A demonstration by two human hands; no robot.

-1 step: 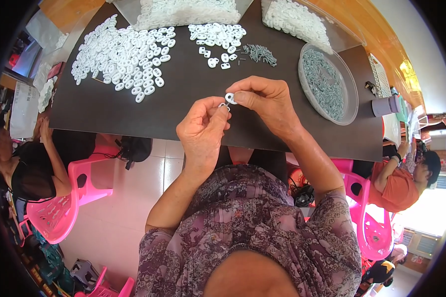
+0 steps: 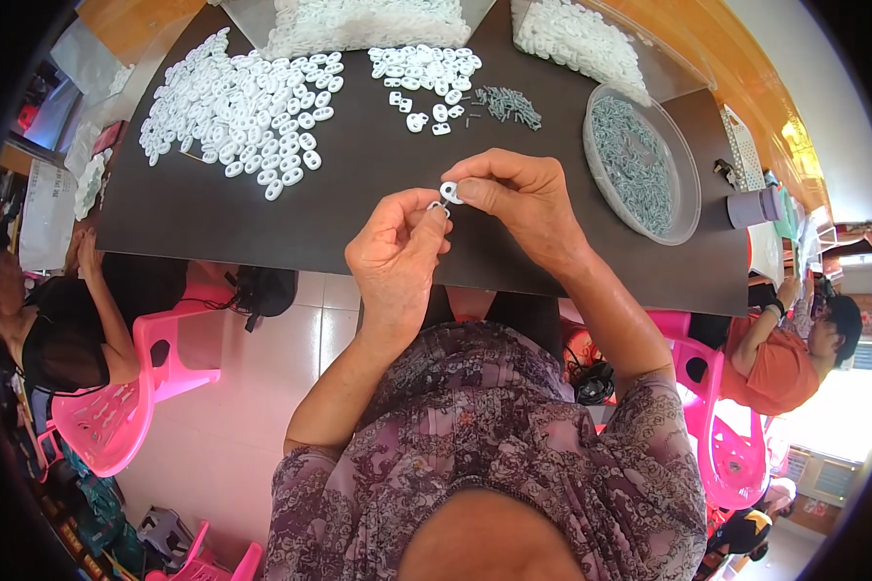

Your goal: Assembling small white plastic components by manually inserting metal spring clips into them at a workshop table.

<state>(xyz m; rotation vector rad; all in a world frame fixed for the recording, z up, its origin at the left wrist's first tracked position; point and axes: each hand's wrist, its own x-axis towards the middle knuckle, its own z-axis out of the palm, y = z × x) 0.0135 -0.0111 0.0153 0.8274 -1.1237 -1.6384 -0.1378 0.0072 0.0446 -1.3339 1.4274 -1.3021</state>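
Observation:
Above the table's near edge, my two hands meet with thumbs and forefingers pinched. My right hand (image 2: pixel 518 203) grips a small white oval plastic piece with a hole (image 2: pixel 451 193). Just below and left of it, my left hand (image 2: pixel 402 252) holds another small white looped piece (image 2: pixel 438 208). The two pieces touch or nearly touch; I cannot tell whether they are joined. Beyond my hands lies a small group of white pieces (image 2: pixel 424 68), with a little pile of grey pins (image 2: pixel 509 107) beside it.
A large spread of white oval pieces (image 2: pixel 242 116) covers the table's left part. At right stands a round clear tray (image 2: pixel 690 194) of grey pins. Bags of white pieces (image 2: pixel 581 44) lie at the back. People sit on pink chairs (image 2: pixel 150 368) to both sides.

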